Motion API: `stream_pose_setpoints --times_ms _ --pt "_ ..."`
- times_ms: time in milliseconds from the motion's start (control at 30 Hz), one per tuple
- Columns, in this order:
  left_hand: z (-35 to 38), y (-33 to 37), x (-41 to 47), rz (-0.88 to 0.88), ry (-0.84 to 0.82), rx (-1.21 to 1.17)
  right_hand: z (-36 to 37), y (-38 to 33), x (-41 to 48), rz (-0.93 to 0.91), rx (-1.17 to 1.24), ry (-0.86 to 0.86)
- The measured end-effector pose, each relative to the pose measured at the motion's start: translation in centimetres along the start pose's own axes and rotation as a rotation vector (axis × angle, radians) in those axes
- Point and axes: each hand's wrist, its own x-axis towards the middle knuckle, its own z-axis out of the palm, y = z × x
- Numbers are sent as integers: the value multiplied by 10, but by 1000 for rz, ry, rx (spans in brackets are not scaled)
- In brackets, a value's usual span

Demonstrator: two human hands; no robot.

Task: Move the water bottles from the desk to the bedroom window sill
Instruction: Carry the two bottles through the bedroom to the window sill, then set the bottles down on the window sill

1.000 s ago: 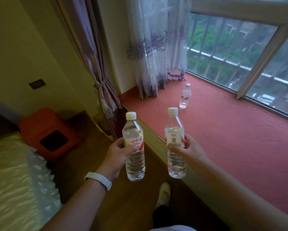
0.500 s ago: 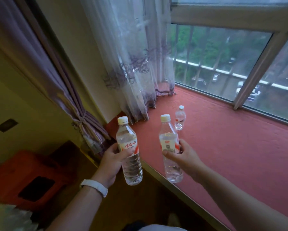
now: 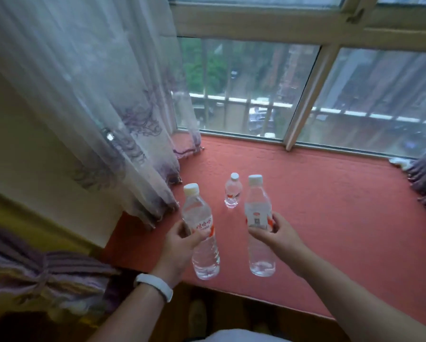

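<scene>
- Right now both forearms reach forward from the near edge, bare, palms turned inward toward each other, over the near part of the window sill point(image 3: 330, 218).
- The left hand point(image 3: 179, 245) is wrapped around the middle of the left bottle point(image 3: 202, 233), thumb across the red-and-white label, fingers curled behind; a white wristband point(image 3: 155, 286) circles that wrist.
- The left bottle is clear ribbed plastic with a white screw cap, tilted so its cap leans to the left and far side; its base hangs above the sill's near edge, and I cannot tell whether it touches the surface.
- The right hand point(image 3: 276, 233) grips the right bottle point(image 3: 258, 225) at the label band, thumb in front, fingertips around the right side.
- The right bottle is the same kind: clear, smooth at the shoulder, ridged lower down, white cap, nearly upright, holding clear water.
- Farther off, between the two held bottles, a small bottle point(image 3: 232, 191) stands upright on the sill by itself, clear with a white cap and a touch of red on its label.
- The sill is a broad flat ledge covered in a salmon-red, finely pebbled mat.
- At far left a sheer curtain point(image 3: 95, 95) hangs in soft folds with purple embroidered swirls, its hem resting on the sill just left of the left bottle.
- A heavier striped purple drape point(image 3: 46, 270) is tied back at near left.
- Beyond the ledge, the window point(image 3: 310, 99) has pale frames and glass, with bars outside.
</scene>
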Motion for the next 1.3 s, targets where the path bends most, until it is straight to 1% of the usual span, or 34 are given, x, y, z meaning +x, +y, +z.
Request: stream_pose_setpoints --times_ms 167,300,367,500,633,733,900,967,1167,1300 --pt "-2 10 49 13 -154 78 6 -6 5 19 82 175" --pt "15 15 74 -6 -290 111 -1 -4 7 51 105 287" --pt "28 13 87 -16 -329 121 -8 -1 11 63 106 344" --pt "58 5 108 -37 -368 153 -25 9 25 86 92 395" --pt "93 -13 127 -44 -363 193 -43 27 48 96 56 433" --pt "123 -31 143 -55 -315 213 -61 43 69 122 53 450" --pt "166 -68 177 -56 -286 262 -90 84 114 147 32 467" --pt "179 -83 189 -49 -250 290 -98 105 136 150 31 471" --pt "215 -124 223 77 -157 367 -115 148 192 102 64 445" --pt "229 -141 249 97 -123 352 -116 165 225 53 97 450"
